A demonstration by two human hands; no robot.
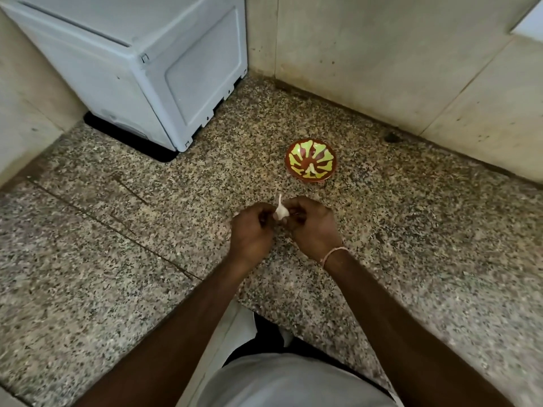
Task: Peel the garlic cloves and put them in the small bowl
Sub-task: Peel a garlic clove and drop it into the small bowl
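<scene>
Both hands meet above the speckled stone counter (411,245) and hold one garlic clove (281,212) between them. The left hand (252,230) has its fingers curled and pinches the clove from one side, the right hand (312,227) – with a thin bracelet (333,255) on the wrist – pinches the other side. The small bowl (311,160) stands further back, apart from the hands – one pale peeled clove (312,170) lies inside it

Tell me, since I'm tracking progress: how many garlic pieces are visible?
2: one garlic clove in the small bowl, one garlic piece held between both hands. More may be hidden inside the hands.
</scene>
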